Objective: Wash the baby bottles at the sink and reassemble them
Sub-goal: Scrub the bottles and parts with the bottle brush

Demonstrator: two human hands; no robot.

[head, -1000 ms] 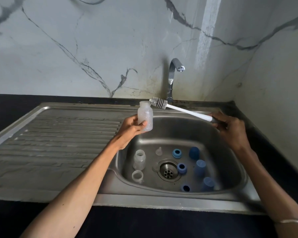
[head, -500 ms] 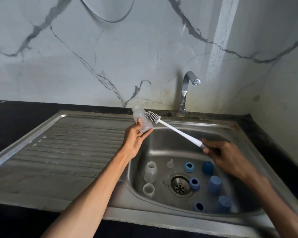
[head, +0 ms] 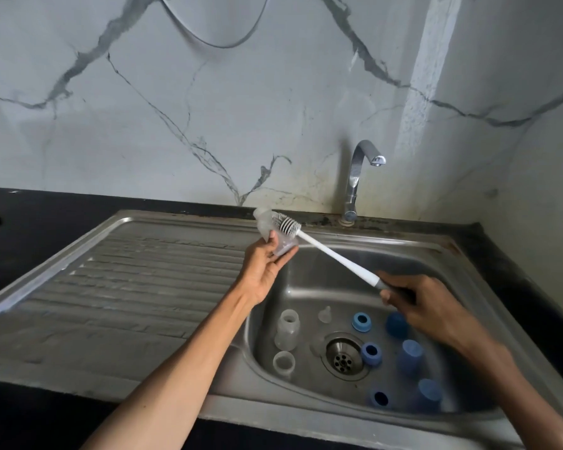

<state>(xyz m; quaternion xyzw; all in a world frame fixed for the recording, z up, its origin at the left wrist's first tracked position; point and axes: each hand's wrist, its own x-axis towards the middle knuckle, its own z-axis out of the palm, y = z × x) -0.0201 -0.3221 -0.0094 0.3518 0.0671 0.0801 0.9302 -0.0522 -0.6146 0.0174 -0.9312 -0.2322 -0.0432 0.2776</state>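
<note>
Over sink (head: 413, 254) | left hand (head: 262, 271) fingers clamp bottle (head: 275, 233), now tilted | right hand (head: 420, 303) grips brush (head: 325, 250), head moved against bottle | scrubbing begins; other parts unwashed

I count three clear bottles: one (head: 275, 233) in my grip, two (head: 287, 329) (head: 284, 362) in the basin. Three blue rings (head: 361, 321) (head: 371, 354) (head: 379, 398), three blue caps (head: 397, 324) (head: 410, 355) (head: 429, 393), one teat (head: 325, 314), one brush (head: 332, 253).

no readable text, no labels, brands, numbers or signs on any surface in view
</note>
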